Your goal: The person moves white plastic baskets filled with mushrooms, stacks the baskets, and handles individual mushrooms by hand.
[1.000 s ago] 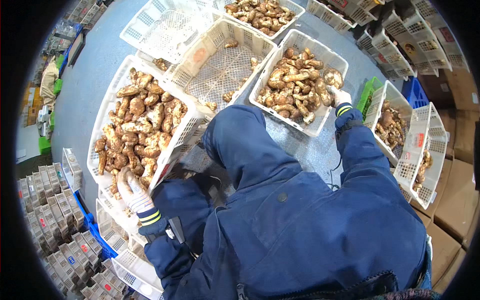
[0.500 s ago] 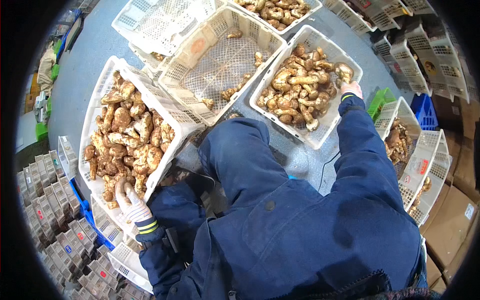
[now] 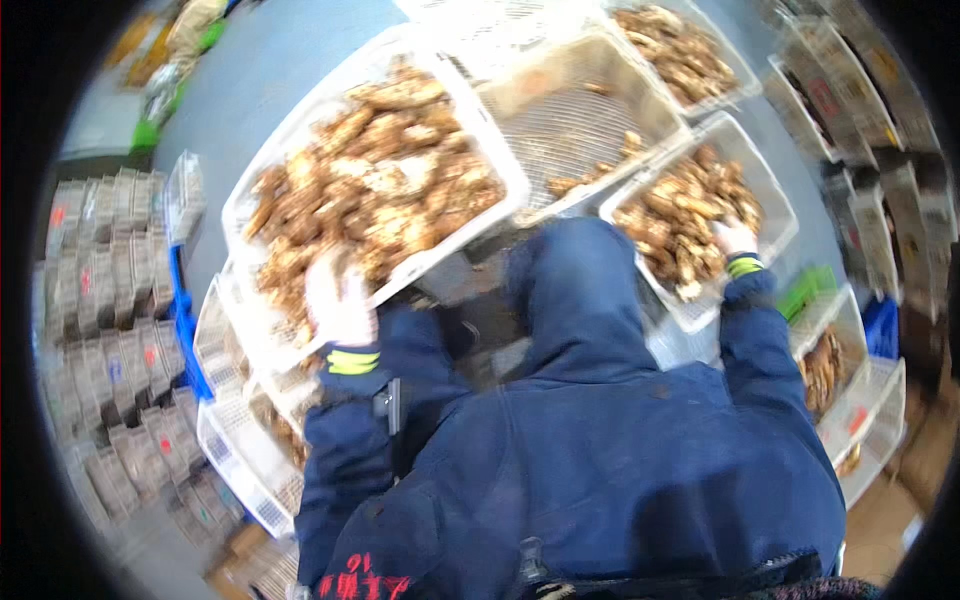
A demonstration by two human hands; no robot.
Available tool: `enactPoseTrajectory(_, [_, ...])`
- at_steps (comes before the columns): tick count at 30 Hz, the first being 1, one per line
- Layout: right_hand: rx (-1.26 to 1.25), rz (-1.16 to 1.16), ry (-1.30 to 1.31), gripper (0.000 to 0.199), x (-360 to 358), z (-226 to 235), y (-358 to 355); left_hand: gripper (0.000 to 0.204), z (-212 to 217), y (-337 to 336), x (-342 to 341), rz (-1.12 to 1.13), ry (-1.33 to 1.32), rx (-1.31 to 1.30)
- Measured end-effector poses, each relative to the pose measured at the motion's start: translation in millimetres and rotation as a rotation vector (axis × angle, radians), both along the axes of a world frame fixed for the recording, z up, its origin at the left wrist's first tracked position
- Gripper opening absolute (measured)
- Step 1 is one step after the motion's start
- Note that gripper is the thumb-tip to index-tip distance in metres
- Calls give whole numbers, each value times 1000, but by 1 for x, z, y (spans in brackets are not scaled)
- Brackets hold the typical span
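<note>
My left hand (image 3: 340, 300), in a white glove, lies at the near edge of a white crate (image 3: 237, 215) heaped with brown mushrooms (image 3: 375, 185). It touches the mushrooms there, but motion smears its fingers. Over to the right, my right hand (image 3: 735, 238) reaches into a smaller-looking white crate (image 3: 785, 215) and rests on its pile of mushrooms (image 3: 690, 215). Its fingertips are blurred against the pile, so whether it grips a mushroom cannot be told. Between these two stands a mesh-bottomed crate (image 3: 560, 130) with only a few mushrooms along its sides.
Another crate of mushrooms (image 3: 675, 50) stands at the far right of the middle. Stacked grey crates (image 3: 120, 340) line the left, more crates (image 3: 840, 90) the right. A green basket (image 3: 805, 290) and a blue one (image 3: 880, 328) sit beyond my right arm.
The view has swung, so the crates appear farther right and the left one larger. My right hand, earlier around a mushroom at the crate's right rim, is now down on the pile.
</note>
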State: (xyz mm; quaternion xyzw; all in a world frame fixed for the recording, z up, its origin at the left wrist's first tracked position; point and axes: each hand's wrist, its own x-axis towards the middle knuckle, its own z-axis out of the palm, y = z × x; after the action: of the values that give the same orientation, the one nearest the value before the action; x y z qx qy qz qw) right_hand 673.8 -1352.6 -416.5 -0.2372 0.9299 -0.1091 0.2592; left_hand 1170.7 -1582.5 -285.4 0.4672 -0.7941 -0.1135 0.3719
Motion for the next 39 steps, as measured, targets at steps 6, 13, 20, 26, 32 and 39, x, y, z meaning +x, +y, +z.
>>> enactPoseTrajectory(6, [-885, 437, -41, 27, 109, 154, -99, 26, 20, 2, 30, -68, -13, -25])
enactPoseTrajectory(13, [-978, 1001, -114, 32, 309, 239, -212, 26, 9, 18, 82, -70, 727, 444])
enactPoseTrajectory(20, [-888, 1249, 65, 32, 383, 250, -224, 31, 56, -56, 203, 195, 135, 134])
enactPoseTrajectory(26, [-843, 938, -121, 32, 361, 229, -191, 47, 41, -104, 235, 112, -198, 96])
enactPoseTrajectory(32, [-912, 627, -205, 31, 303, 222, -185, 52, 25, -154, 212, 41, -442, -11])
enactPoseTrajectory(39, [-923, 496, -266, 33, 263, 201, -193, 56, 5, -194, 171, 46, -805, 1])
